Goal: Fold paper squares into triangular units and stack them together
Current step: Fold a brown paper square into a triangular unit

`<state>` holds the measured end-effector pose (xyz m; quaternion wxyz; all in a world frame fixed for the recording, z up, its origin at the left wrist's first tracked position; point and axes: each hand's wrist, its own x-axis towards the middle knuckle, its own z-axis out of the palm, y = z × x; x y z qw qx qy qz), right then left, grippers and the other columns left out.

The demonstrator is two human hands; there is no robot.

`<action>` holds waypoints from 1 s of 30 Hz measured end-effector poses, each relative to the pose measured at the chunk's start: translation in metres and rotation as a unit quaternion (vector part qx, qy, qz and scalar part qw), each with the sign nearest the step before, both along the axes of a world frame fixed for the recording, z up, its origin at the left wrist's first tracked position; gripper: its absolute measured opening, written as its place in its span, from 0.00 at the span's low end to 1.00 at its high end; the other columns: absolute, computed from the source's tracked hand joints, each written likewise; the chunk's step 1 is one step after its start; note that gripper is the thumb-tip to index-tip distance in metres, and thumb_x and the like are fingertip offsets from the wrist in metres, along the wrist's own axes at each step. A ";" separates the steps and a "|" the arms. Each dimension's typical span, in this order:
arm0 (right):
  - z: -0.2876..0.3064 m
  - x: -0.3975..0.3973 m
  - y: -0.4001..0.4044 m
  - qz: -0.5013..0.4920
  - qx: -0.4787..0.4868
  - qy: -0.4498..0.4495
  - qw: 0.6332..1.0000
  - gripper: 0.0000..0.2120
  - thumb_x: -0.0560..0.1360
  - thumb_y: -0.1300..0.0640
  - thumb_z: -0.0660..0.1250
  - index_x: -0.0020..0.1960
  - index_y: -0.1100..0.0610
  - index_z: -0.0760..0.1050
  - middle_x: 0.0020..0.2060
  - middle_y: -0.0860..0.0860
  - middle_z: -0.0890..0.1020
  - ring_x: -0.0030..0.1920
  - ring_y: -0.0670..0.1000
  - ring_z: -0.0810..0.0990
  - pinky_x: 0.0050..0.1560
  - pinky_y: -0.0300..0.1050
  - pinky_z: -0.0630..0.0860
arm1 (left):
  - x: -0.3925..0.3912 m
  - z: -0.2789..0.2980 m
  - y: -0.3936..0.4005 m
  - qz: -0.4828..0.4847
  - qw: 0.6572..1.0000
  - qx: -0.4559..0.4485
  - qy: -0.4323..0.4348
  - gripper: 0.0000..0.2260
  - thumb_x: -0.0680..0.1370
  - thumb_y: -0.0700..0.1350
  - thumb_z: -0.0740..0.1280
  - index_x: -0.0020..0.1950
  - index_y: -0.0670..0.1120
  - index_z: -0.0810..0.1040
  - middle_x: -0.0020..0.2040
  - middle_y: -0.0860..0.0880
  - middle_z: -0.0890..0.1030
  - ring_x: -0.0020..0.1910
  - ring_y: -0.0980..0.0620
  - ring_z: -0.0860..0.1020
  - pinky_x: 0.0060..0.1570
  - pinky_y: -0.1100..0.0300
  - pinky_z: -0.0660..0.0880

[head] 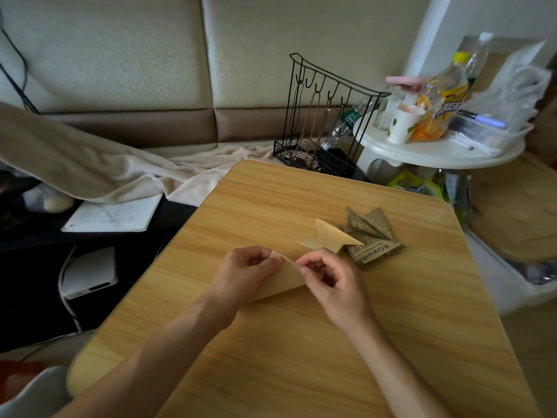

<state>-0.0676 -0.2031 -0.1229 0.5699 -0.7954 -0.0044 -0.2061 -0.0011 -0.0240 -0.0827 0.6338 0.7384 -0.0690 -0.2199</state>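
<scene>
While a black wire rack [316,158] held dangling cords, the left hand [247,276] and right hand [328,276] pinched a tan folded paper triangle [286,277] on the wood-grain table [301,342], near folded tan and newsprint units [355,236].

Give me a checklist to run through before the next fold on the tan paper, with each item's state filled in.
1. Left hand grips the tan paper near its upper tip: ok.
2. Right hand pinches the paper's right edge: ok.
3. Paper lies over bare wood on the table, apart from other pieces: ok.
4. Edges lined up for a clean crease: cannot tell, the hands cover much of the sheet.
5. Finished tan unit sits beyond the hands, out of the way: ok.
6. Newsprint units are stacked together beside the tan unit, overlapped by its tip: ok.
</scene>
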 end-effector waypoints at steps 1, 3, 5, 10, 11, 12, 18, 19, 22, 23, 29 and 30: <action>0.000 0.000 0.000 0.000 -0.003 -0.001 1.000 0.06 0.77 0.61 0.71 0.47 0.51 0.83 0.39 0.47 0.83 0.38 0.48 0.79 0.39 0.40 0.74 | 0.000 0.000 0.000 0.001 1.000 -0.003 0.002 0.06 0.79 0.49 0.72 0.47 0.48 0.87 0.46 0.45 0.86 0.42 0.52 0.81 0.44 0.55 0.77; 0.000 0.000 0.000 0.001 -0.009 -0.001 1.000 0.05 0.77 0.60 0.70 0.48 0.51 0.83 0.39 0.47 0.83 0.38 0.49 0.80 0.38 0.41 0.74 | 0.001 -0.001 0.000 0.000 1.000 -0.010 0.001 0.05 0.80 0.47 0.71 0.49 0.48 0.87 0.44 0.47 0.86 0.41 0.54 0.80 0.43 0.58 0.76; 0.000 0.000 0.001 0.004 -0.016 0.000 1.000 0.05 0.77 0.60 0.71 0.48 0.51 0.83 0.39 0.48 0.83 0.38 0.50 0.80 0.37 0.43 0.75 | 0.001 -0.001 0.000 -0.008 1.000 -0.018 -0.007 0.05 0.81 0.44 0.70 0.51 0.51 0.86 0.38 0.52 0.83 0.38 0.58 0.78 0.38 0.63 0.74; 0.000 -0.001 0.001 0.000 -0.016 0.012 1.000 0.05 0.78 0.59 0.70 0.47 0.51 0.83 0.36 0.46 0.82 0.36 0.48 0.78 0.37 0.44 0.74 | 0.000 -0.001 0.000 -0.029 0.999 -0.034 -0.020 0.05 0.82 0.43 0.69 0.49 0.47 0.84 0.37 0.50 0.77 0.36 0.54 0.74 0.37 0.60 0.72; 0.001 -0.001 0.001 -0.002 -0.012 0.013 1.000 0.04 0.78 0.55 0.69 0.47 0.50 0.83 0.35 0.47 0.82 0.35 0.50 0.78 0.35 0.49 0.75 | 0.000 0.000 0.000 -0.034 0.999 -0.028 -0.028 0.05 0.82 0.43 0.69 0.49 0.47 0.84 0.39 0.48 0.77 0.38 0.52 0.74 0.39 0.57 0.71; 0.002 -0.002 0.001 -0.003 -0.004 0.015 1.000 0.06 0.78 0.51 0.68 0.46 0.51 0.83 0.35 0.51 0.81 0.35 0.54 0.78 0.35 0.55 0.76 | 0.000 0.000 0.000 -0.040 0.998 -0.024 -0.036 0.05 0.82 0.43 0.69 0.49 0.47 0.84 0.41 0.46 0.77 0.39 0.51 0.74 0.41 0.56 0.71; 0.006 -0.001 0.001 0.013 0.007 0.052 0.999 0.17 0.76 0.42 0.65 0.42 0.55 0.80 0.32 0.58 0.75 0.33 0.55 0.74 0.35 0.63 0.76 | -0.002 -0.001 0.000 -0.099 0.991 -0.041 -0.084 0.06 0.83 0.44 0.68 0.48 0.48 0.83 0.39 0.53 0.77 0.38 0.59 0.75 0.39 0.67 0.72; 0.006 -0.001 0.001 0.020 0.014 0.059 0.998 0.18 0.76 0.41 0.65 0.42 0.56 0.80 0.31 0.56 0.73 0.33 0.51 0.73 0.34 0.59 0.77 | -0.002 -0.002 0.000 -0.102 0.989 -0.044 -0.094 0.06 0.83 0.44 0.68 0.49 0.48 0.83 0.39 0.53 0.77 0.38 0.59 0.74 0.38 0.68 0.72; 0.007 -0.001 0.000 0.033 0.023 0.069 0.997 0.16 0.74 0.41 0.67 0.42 0.54 0.79 0.31 0.53 0.72 0.34 0.50 0.72 0.34 0.57 0.75 | -0.002 -0.004 -0.002 -0.098 0.988 -0.046 -0.108 0.05 0.83 0.45 0.68 0.51 0.50 0.83 0.39 0.52 0.77 0.38 0.57 0.73 0.37 0.66 0.71; 0.007 -0.001 0.000 0.038 0.017 0.071 0.997 0.15 0.74 0.42 0.68 0.42 0.54 0.79 0.31 0.55 0.73 0.34 0.51 0.72 0.36 0.59 0.74 | -0.002 -0.005 -0.002 -0.093 0.989 -0.051 -0.106 0.04 0.83 0.44 0.68 0.53 0.51 0.83 0.39 0.52 0.77 0.38 0.56 0.74 0.37 0.64 0.72; 0.006 -0.001 0.001 0.025 0.045 0.076 0.996 0.17 0.78 0.43 0.64 0.43 0.56 0.79 0.34 0.56 0.76 0.37 0.51 0.76 0.35 0.51 0.76 | 0.000 -0.010 -0.003 -0.074 0.988 -0.067 -0.114 0.06 0.81 0.43 0.70 0.56 0.52 0.82 0.41 0.52 0.79 0.38 0.53 0.74 0.39 0.60 0.71; 0.007 0.000 0.000 0.017 0.059 0.085 0.995 0.16 0.79 0.45 0.62 0.43 0.55 0.79 0.35 0.56 0.78 0.38 0.51 0.77 0.34 0.49 0.77 | 0.000 -0.010 -0.003 -0.075 0.988 -0.070 -0.114 0.06 0.81 0.43 0.70 0.56 0.52 0.82 0.41 0.51 0.79 0.39 0.51 0.74 0.41 0.56 0.71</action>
